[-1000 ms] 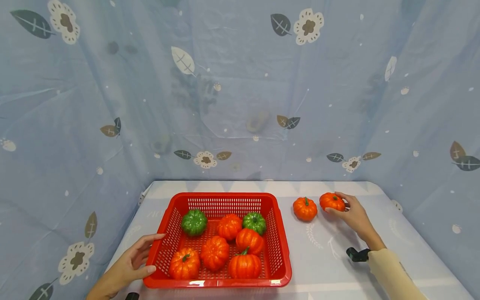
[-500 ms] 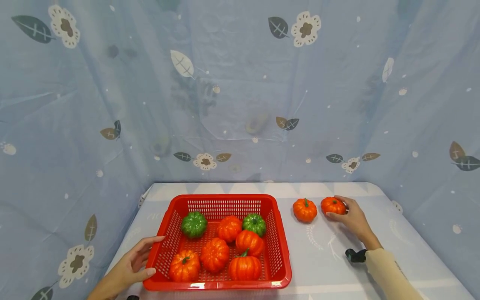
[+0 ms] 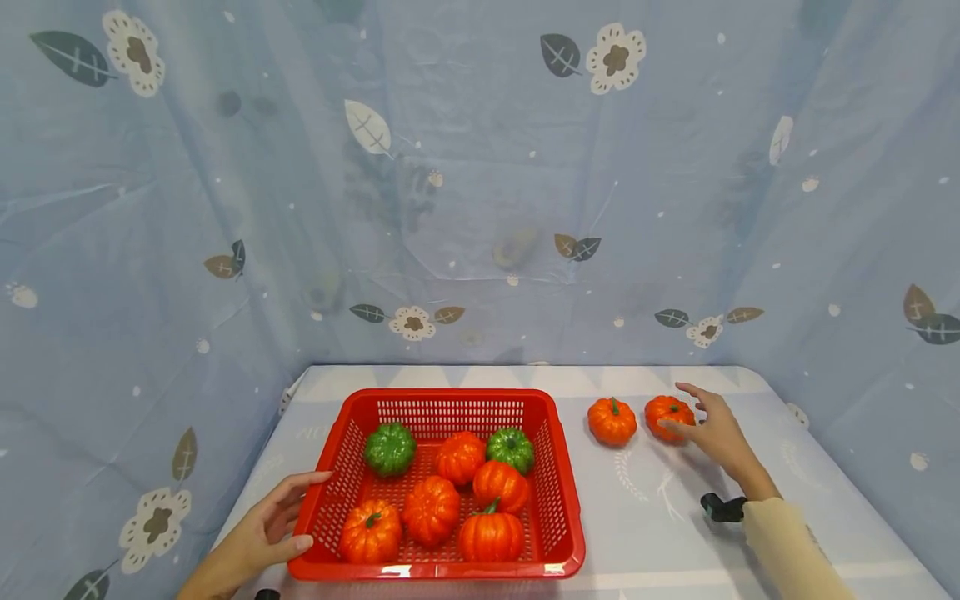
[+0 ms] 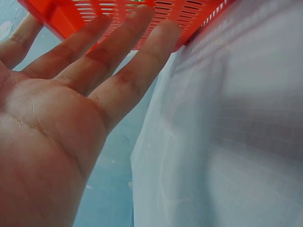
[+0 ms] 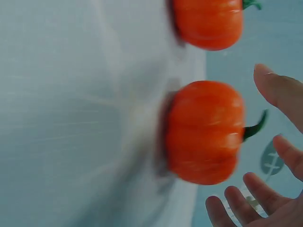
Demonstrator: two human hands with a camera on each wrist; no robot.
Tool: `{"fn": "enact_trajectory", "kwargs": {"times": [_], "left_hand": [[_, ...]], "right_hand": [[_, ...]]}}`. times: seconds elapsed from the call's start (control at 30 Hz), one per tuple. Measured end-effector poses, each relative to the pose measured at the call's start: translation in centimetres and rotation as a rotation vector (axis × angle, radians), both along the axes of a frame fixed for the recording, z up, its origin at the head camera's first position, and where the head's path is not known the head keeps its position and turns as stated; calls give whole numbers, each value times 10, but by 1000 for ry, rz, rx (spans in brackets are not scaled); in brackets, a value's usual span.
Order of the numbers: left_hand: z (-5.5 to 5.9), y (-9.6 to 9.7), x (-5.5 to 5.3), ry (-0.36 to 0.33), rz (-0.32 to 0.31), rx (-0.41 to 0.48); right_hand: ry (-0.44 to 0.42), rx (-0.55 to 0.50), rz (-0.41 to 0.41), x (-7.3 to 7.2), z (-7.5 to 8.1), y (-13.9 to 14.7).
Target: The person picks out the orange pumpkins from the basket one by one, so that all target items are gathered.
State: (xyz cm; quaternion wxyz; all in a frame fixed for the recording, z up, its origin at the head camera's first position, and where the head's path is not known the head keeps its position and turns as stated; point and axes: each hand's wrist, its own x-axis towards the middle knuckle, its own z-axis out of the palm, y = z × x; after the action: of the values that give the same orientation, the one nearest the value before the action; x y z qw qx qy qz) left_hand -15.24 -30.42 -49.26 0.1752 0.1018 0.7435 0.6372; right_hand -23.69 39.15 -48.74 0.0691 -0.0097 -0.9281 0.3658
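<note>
My right hand [image 3: 716, 429] hovers with spread fingers beside a small orange pumpkin [image 3: 668, 418] on the table. In the right wrist view that pumpkin [image 5: 205, 132] sits apart from the fingertips, its green stem pointing towards the hand. A second orange pumpkin [image 3: 612, 422] rests just left of it. My left hand [image 3: 262, 529] is at the left side of a red plastic basket [image 3: 457, 570], fingertips and thumb against its wall. The left wrist view has these fingers [image 4: 128, 85] extended along the slotted side. Inside the basket are several orange pumpkins [image 3: 431, 510] and two green ones [image 3: 390, 449].
A table with a pale patterned cloth [image 3: 637, 533] carries the basket and the loose pumpkins. Blue floral curtains [image 3: 480, 208] rise behind it and on both sides. A black wrist device [image 3: 723, 507] is strapped under the right forearm.
My right hand has lowered the right-hand pumpkin onto the table and let it go, its fingers spreading and drawing back to the right. The left hand keeps its place at the basket.
</note>
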Motion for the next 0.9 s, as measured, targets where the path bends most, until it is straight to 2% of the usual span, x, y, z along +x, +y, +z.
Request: {"fn": "enact_trajectory", "kwargs": {"times": [0.1, 0.23, 0.4, 0.63, 0.8, 0.9], "left_hand": [[1, 0, 1, 17, -19, 12], [1, 0, 2, 18, -32, 23], [-1, -1, -1, 30, -35, 16], [0, 1, -2, 67, -34, -2], [0, 1, 0, 65, -36, 7], [1, 1, 1, 61, -27, 6]], "right_hand": [[82, 47, 3, -1, 15, -4], [163, 58, 16, 1, 34, -15], [219, 43, 90, 0, 54, -37], [236, 36, 229, -3, 66, -85], [238, 65, 341, -6, 72, -122], [269, 71, 405, -6, 76, -143]]}}
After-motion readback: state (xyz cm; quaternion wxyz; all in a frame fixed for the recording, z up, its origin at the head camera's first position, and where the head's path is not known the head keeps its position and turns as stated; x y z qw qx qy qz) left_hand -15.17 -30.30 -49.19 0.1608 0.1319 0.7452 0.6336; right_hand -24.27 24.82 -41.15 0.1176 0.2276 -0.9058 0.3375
